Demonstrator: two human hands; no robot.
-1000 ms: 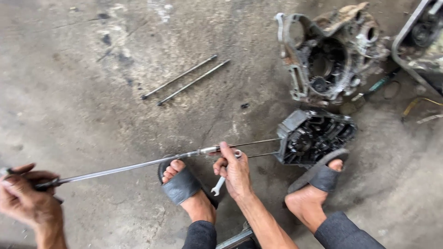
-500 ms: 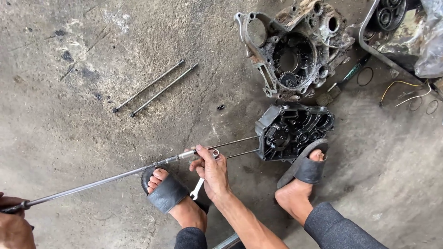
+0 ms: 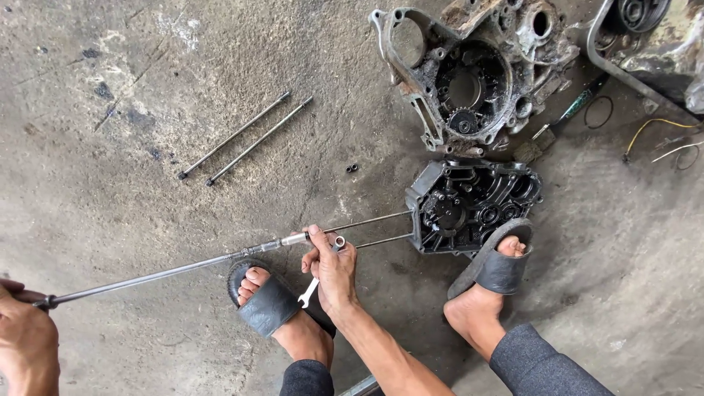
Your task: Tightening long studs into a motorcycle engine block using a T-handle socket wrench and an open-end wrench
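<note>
Left hand [image 3: 26, 341] clamped on near end of long extension bar [image 3: 161, 273]. Right hand [image 3: 334, 265] closed around bar's socket end, small spanner [image 3: 312, 290] in fingers. Bar axis 8-to-2 o'clock, running toward black engine case [image 3: 469, 205] at 2 o'clock. Right hand nearer.

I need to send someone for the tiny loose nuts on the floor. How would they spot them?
Start at the black engine cover pinned under a sandal. Look left to bare concrete, towards the two loose rods. The small dark nuts lie between, the only tiny round bits there.
</note>
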